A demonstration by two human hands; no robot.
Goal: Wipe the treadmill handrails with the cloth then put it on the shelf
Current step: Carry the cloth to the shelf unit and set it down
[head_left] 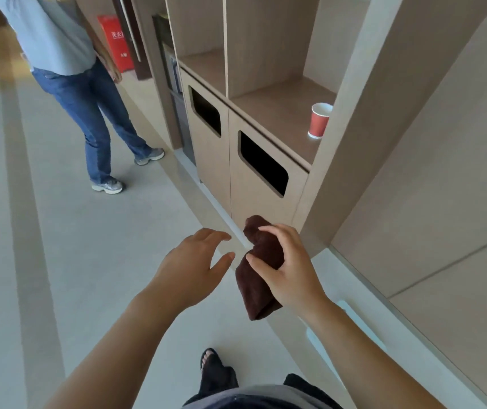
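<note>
Pale grey flooring (68,246) is filling the lower left of the head view, with a tan wood-panelled wall unit running along the right; no treadmill is showing. Nearest the camera, the right hand (288,265) is holding the dark brown terry cloth (261,286) in mid-air, fingers wrapped and pressed around its bunched middle, one end poking up past the knuckles and the longer end hanging below the palm. Just beside it, the left hand (190,268) is hovering with fingers spread and nothing in it, thumb tip near the cloth but apart from it. Judgement: the wiping stage appears over and the carry to the shelf is under way. Farther on, two cabinet doors with dark rounded cut-out slots (263,169) are sitting below the open light-wood shelf compartment (280,110), where a red paper cup with a white rim (320,120) is standing upright near the front right edge. Next move, as I read it: raise the cloth above the counter edge, set it down left of the cup, then release the fingers. Farthest away, a bystander in blue jeans (88,104) is standing on the floor, well apart.
</note>
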